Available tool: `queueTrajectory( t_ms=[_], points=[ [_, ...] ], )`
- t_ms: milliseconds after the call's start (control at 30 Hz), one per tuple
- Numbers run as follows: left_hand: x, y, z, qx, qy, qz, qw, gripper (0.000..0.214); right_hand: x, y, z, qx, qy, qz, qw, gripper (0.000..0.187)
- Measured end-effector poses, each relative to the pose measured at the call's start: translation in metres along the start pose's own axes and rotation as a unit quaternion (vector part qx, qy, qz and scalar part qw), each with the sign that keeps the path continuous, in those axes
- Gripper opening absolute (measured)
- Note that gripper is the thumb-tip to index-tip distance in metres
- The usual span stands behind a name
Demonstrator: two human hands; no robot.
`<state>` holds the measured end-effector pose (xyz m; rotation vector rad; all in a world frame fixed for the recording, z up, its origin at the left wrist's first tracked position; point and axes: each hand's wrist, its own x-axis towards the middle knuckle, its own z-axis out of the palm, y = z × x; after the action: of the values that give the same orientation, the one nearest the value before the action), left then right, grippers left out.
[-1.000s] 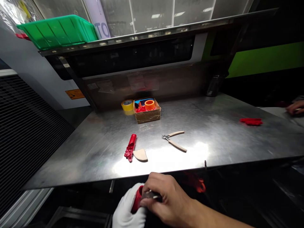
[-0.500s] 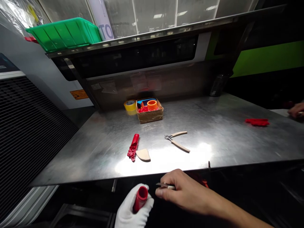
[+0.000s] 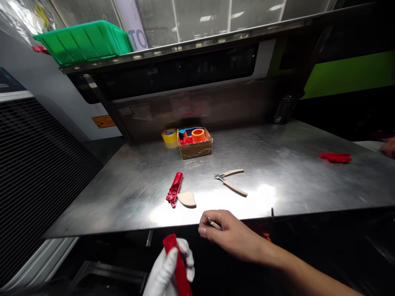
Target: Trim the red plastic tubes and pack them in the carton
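Red moulded part (image 3: 178, 263) is tilting upward in the firm grip of the white-gloved left hand (image 3: 169, 267), staying steady, while the right hand (image 3: 230, 234) is pinching a small metal blade (image 3: 213, 223) apart from it, both at the front edge of the steel bench (image 3: 123, 209).

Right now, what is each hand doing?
Left hand, white-gloved: closed, holding a red plastic tube.
Right hand, bare: closed, pinching a small metal tool.

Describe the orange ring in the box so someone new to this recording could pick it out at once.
Start at the steel workbench. Near its back edge sits a small cardboard box, with a yellow tape roll just to its left. Inside the box is the orange ring, a hollow round piece, brighter and rounder than the red pieces and blue piece beside it.
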<state>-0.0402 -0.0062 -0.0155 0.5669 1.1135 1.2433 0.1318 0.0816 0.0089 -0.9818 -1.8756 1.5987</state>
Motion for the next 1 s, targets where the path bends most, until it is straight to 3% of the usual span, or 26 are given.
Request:
queueTrajectory(
  t_ms=[133, 300, 400, 467, 533, 600, 700, 800, 900, 1000],
  points=[
    [0.0, 0.007, 0.003, -0.148, 0.041, -0.038, 0.987, 0.032, -0.011, -0.001, -0.002, -0.098, -0.02, 0.019, 0.995, 0.011],
    [0.0, 0.009, 0.007, -0.207, 0.067, -0.1, 0.971, 0.03, -0.023, -0.016, 0.005, -0.162, -0.04, 0.038, 0.985, 0.016],
    [0.002, 0.011, 0.013, -0.204, 0.144, -0.086, 0.964, 0.028, -0.025, -0.022, 0.016, -0.162, -0.059, 0.052, 0.984, 0.032],
    [0.002, 0.011, 0.016, -0.182, 0.21, -0.082, 0.957, 0.027, -0.023, -0.019, 0.026, -0.142, -0.058, 0.047, 0.987, 0.042],
    [0.002, 0.011, 0.016, -0.159, 0.242, -0.08, 0.954, 0.027, -0.021, -0.012, 0.034, -0.093, -0.051, 0.026, 0.994, 0.034],
    [0.002, 0.009, 0.014, -0.147, 0.215, -0.077, 0.962, 0.027, -0.018, -0.003, 0.041, -0.025, -0.044, 0.014, 0.999, 0.02],
    [0.002, 0.008, 0.013, -0.165, 0.17, -0.079, 0.968, 0.025, -0.017, 0.007, 0.046, 0.08, -0.049, 0.028, 0.995, 0.016],
    [0.0, 0.009, 0.018, -0.166, 0.21, -0.06, 0.962, 0.023, -0.02, 0.006, 0.043, 0.141, -0.083, 0.062, 0.985, 0.021],
    [-0.002, 0.01, 0.022, -0.139, 0.229, -0.033, 0.963, 0.024, -0.023, -0.004, 0.032, 0.017, -0.096, 0.046, 0.994, 0.021],
    [-0.003, 0.007, 0.016, -0.132, 0.222, -0.053, 0.964, 0.028, -0.024, -0.012, 0.019, -0.183, -0.036, -0.055, 0.981, 0.016]
  ],
)
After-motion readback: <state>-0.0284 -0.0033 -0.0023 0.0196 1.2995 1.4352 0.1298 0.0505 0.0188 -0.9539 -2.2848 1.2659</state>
